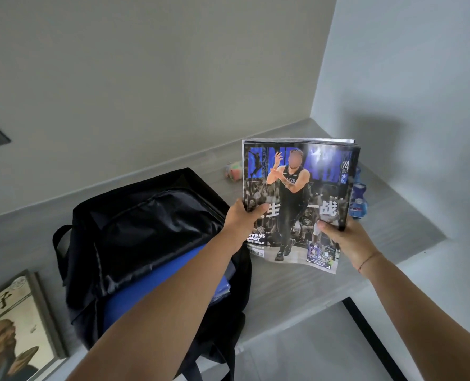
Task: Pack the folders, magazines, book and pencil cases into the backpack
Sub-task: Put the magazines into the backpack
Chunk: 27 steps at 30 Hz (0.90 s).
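Book [11, 325]: it lies flat on the grey table [393, 232] at the far left, near the front edge, just beside the backpack. Its cover shows a drawn figure and big characters.
Backpack [134, 229]: black, it lies on the table with the main compartment wide open and the flap folded back.
Blue folder [156, 279]: it is inside the open backpack; the left forearm hides a part of it.
Left hand [242, 218]: it grips the left edge of the magazines, thumb on the cover, fingers behind.
Small pastel thing [233, 173]: on the table behind the backpack, too blurred to name.
Magazines [297, 199]: a thin stack held upright in the air above the table, to the right of the backpack, with a basketball cover in front.
Right hand [338, 237]: it pinches the lower right edge of the stack, thumb in front. A thin bracelet [368, 261] is on the wrist.
Blue thing [358, 199]: on the table behind the right edge of the stack, mostly hidden.
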Tool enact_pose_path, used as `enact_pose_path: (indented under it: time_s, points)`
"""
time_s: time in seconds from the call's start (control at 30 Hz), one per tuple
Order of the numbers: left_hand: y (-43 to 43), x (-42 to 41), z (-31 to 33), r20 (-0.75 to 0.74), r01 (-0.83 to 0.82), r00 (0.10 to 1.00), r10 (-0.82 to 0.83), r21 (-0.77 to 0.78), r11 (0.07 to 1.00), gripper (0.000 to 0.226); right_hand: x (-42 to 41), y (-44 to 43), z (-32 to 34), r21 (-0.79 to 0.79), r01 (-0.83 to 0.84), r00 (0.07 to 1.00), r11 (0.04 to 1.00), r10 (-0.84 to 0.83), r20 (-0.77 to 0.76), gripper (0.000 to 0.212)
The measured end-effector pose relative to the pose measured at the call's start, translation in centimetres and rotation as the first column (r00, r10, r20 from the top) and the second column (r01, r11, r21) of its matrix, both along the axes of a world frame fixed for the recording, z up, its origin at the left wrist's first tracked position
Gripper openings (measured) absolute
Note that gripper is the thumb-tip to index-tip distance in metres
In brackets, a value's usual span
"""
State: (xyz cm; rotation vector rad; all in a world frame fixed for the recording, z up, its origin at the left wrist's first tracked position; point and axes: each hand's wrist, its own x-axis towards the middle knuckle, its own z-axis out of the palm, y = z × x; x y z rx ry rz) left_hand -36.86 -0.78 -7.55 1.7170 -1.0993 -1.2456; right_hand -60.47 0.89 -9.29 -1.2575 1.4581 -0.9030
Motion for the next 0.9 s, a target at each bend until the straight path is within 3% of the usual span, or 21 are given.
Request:
enact_pose_path:
  time_s: [0.1, 0.23, 0.33, 0.4, 0.53, 0.67, 0.77, 0.83, 0.9]
  points:
    - [0.5, 0.7, 0.9, -0.034, 0.019, 0.999, -0.021, -0.036, 0.999, 0.037, -0.6, -0.1, 2.2, -0.021, -0.095, 0.995, 0.995, 0.094, -0.027, 0.028]
    - [1.0, 1.5, 2.5, -0.174, -0.044, 0.984, 0.036, -0.040, 0.998, 0.032, 0.1, -1.0, 5.9, -0.038, -0.149, 0.986, 0.988, 0.152, 0.075, 0.030]
    - [1.8, 3.0, 3.3, -0.292, -0.116, 0.950, 0.108, -0.009, 0.993, 0.016, 2.2, -1.4, 8.1, -0.019, -0.168, 0.979, 0.986, 0.169, 0.117, 0.039]
    - [2.6, 4.7, 3.5, -0.308, -0.144, 0.941, 0.139, 0.005, 0.990, 0.021, 4.0, -1.1, 8.8, 0.020, -0.194, 0.972, 0.981, 0.190, 0.138, 0.040]
    - [5.3, 8.3, 3.4, -0.228, -0.204, 0.952, 0.203, 0.019, 0.979, 0.029, 7.7, 0.5, 7.5, 0.153, -0.265, 0.955, 0.952, 0.238, 0.175, 0.036]
    - [8.3, 10.9, 2.5, -0.149, -0.311, 0.938, 0.312, 0.029, 0.950, 0.028, 11.4, 1.9, 5.9, 0.177, -0.271, 0.954, 0.946, 0.240, 0.178, 0.012]
    - [9.7, 12.6, 2.4, -0.094, -0.380, 0.917, 0.387, 0.079, 0.922, 0.050, 13.7, 2.4, 6.7, 0.151, -0.281, 0.955, 0.948, 0.261, 0.138, 0.010]
    - [10.1, 13.6, 3.0, 0.045, -0.403, 0.915, 0.401, 0.065, 0.913, 0.071, 15.4, 2.6, 8.1, 0.116, -0.273, 0.958, 0.955, 0.258, 0.127, 0.010]
    - [10.3, 14.0, 4.5, 0.250, -0.346, 0.906, 0.340, -0.021, 0.938, 0.070, 17.1, 2.7, 9.9, 0.048, -0.259, 0.964, 0.965, 0.255, 0.074, 0.013]
